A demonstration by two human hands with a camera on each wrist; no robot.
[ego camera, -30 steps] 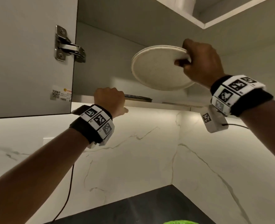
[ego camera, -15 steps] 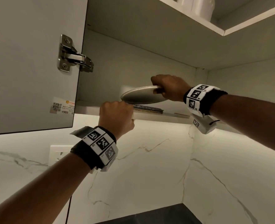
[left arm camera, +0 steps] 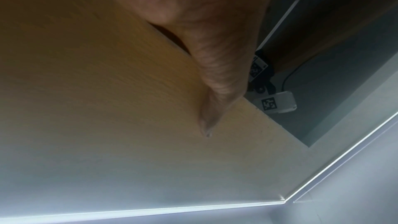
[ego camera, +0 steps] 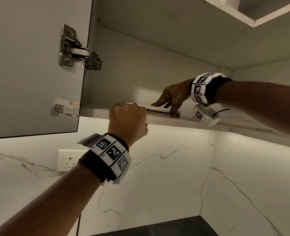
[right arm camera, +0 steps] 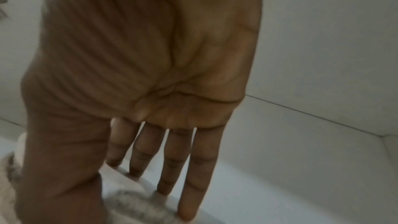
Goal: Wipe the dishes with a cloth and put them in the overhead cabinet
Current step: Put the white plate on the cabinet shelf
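Observation:
A pale speckled plate [ego camera: 155, 106] lies flat on top of a low stack of plates [ego camera: 163, 113] on the bottom shelf [ego camera: 183, 121] of the overhead cabinet. My right hand [ego camera: 168, 103] reaches into the cabinet and rests straight fingers on the plate's top. In the right wrist view the right hand [right arm camera: 163, 168] is spread over the plate's speckled rim [right arm camera: 133, 205]. My left hand [ego camera: 127, 118] grips the shelf's front edge beside the stack, knuckles curled over it. The left wrist view has its thumb [left arm camera: 217, 77] pressed against the shelf's underside [left arm camera: 96, 100]. No cloth is in view.
The cabinet door [ego camera: 30, 68] stands open at the left on a metal hinge [ego camera: 78, 51]. An upper shelf [ego camera: 243, 16] holds white items. Below are a marble backsplash with a wall socket [ego camera: 69, 160] and a dark countertop [ego camera: 158, 229].
The right hand lowered the tilted plate flat onto the stack and let go of its rim; its fingers now lie straight on top. The left hand stayed at the shelf edge.

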